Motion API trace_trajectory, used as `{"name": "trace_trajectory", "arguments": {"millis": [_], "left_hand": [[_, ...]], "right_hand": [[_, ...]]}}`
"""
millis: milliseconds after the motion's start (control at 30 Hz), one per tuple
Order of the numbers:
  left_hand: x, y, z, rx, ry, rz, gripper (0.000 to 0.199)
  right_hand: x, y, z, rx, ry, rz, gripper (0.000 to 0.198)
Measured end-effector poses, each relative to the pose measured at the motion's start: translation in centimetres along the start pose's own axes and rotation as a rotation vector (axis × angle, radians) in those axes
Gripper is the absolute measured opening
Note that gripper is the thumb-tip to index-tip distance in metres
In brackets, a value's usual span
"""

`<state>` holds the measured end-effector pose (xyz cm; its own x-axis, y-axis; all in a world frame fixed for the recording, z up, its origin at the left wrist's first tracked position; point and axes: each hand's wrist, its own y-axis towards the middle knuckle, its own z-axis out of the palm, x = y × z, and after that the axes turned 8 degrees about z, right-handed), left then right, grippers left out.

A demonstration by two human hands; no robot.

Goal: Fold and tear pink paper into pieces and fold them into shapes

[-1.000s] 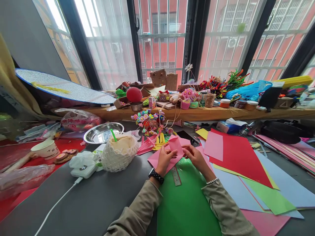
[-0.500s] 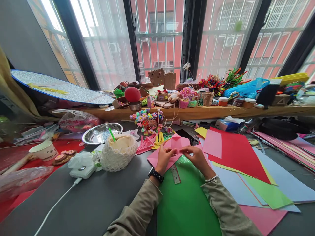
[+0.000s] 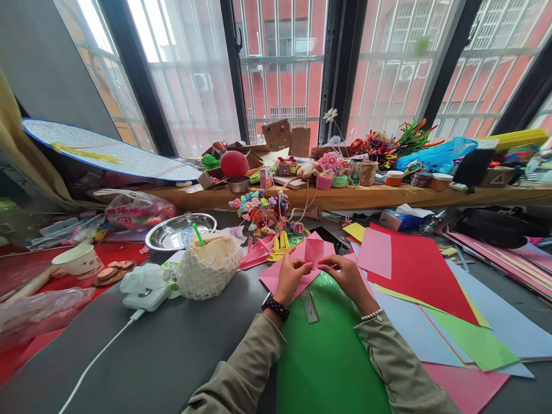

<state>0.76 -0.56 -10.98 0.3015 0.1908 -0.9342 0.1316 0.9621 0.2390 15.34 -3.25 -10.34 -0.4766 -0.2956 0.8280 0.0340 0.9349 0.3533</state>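
Between my two hands is a piece of pink paper (image 3: 314, 250) with folds in it, a flap standing up in the middle. My left hand (image 3: 294, 273) pinches its left side with thumb and fingers. On its right side, my right hand (image 3: 342, 276) pinches the paper near the lower edge, fingertips close to those of the left. Another part of pink paper (image 3: 271, 278) spreads out under and left of my left hand. Below the hands a short clear ruler (image 3: 309, 306) lies on a green mat (image 3: 330, 356).
Coloured sheets, with a red sheet (image 3: 425, 270) on top, lie to the right. A white woven basket (image 3: 210, 267), a steel plate (image 3: 181, 231) and a white charger (image 3: 146, 296) with its cable are on the left. Behind stand craft flowers (image 3: 259, 208) and a crowded wooden ledge (image 3: 336, 198).
The flap in the middle of the pink paper now stands more upright and shows its face. Both hands keep their pinch and have barely moved.
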Motion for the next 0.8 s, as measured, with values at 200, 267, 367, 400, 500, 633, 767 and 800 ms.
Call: {"name": "trace_trajectory", "arguments": {"millis": [200,267,367,400,500,633,767,800], "left_hand": [[0.5,0.1,-0.2,0.095,-0.009,0.002,0.069],[0.8,0.1,-0.2,0.124,-0.017,0.004,0.07],[1.0,0.1,-0.1,0.16,-0.032,-0.004,0.074],[1.0,0.1,-0.1,0.172,-0.038,-0.009,0.075],[0.9,0.1,0.0,0.196,-0.052,-0.019,0.074],[0.7,0.1,-0.1,0.198,-0.057,-0.017,0.068],[1.0,0.1,-0.1,0.223,-0.058,-0.023,0.066],[1.1,0.1,-0.1,0.234,-0.059,-0.025,0.067]], "right_hand": [[-0.3,0.1,0.2,-0.051,0.049,0.071,0.023],[-0.4,0.2,0.2,-0.055,0.062,0.09,0.023],[-0.4,0.1,0.1,-0.06,0.078,0.109,0.023],[-0.4,0.1,0.1,-0.062,0.083,0.113,0.022],[-0.4,0.0,0.2,-0.06,0.104,0.123,0.022],[-0.4,0.1,0.4,-0.043,0.14,0.13,0.021],[-0.5,0.2,0.5,-0.044,0.174,0.135,0.019],[-0.5,0.1,0.5,-0.045,0.181,0.138,0.019]]}}
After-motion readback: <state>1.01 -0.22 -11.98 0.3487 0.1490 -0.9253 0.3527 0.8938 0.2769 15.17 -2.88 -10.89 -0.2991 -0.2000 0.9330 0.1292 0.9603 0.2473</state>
